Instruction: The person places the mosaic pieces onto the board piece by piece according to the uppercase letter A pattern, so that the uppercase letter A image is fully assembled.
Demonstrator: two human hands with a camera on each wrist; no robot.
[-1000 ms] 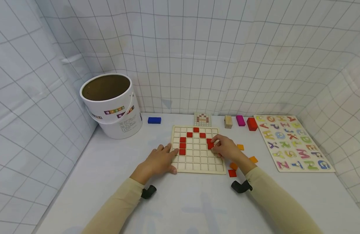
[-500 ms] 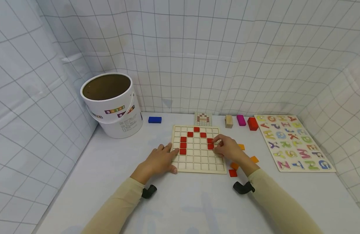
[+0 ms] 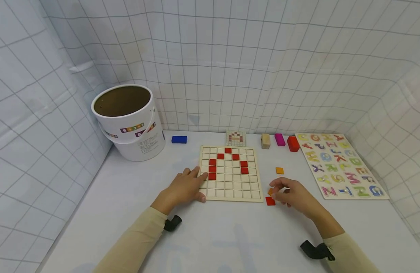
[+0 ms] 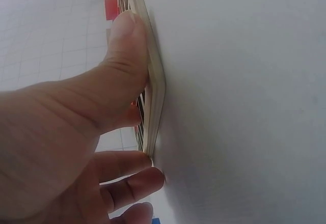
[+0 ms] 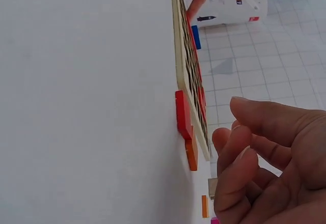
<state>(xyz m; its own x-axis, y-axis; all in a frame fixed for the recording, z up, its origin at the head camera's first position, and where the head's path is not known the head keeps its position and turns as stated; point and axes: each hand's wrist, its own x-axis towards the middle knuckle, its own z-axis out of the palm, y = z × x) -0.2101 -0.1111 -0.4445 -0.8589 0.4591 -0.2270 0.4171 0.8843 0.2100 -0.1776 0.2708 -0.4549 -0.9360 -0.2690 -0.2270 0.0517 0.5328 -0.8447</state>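
My left hand [image 3: 184, 186] rests on the left edge of a wooden grid board [image 3: 230, 194], fingers spread. In the left wrist view its thumb [image 4: 126, 46] lies on the board's rim. Several red square tiles [image 3: 212, 169] sit in the board's cells in an arch shape. My right hand [image 3: 295, 195] hovers beside the board's right edge with fingers loosely bent. Nothing shows between its fingers in the right wrist view. Close to its fingertips lie a loose red tile [image 3: 270, 201] and a partly hidden orange tile [image 3: 270, 191]. Another orange tile [image 3: 279, 170] lies farther back.
Behind the board lies a pattern card [image 3: 235, 138]. A blue block [image 3: 179, 139], a plain wooden block [image 3: 265, 141], a magenta block [image 3: 279, 140] and a red block [image 3: 293, 144] stand along the back. A white bucket [image 3: 141, 146] is at left, an alphabet puzzle board [image 3: 343, 167] at right.
My right hand has left the red tiles on the board's right side and moved right and nearer, over the loose tiles. My left hand has stayed in place.
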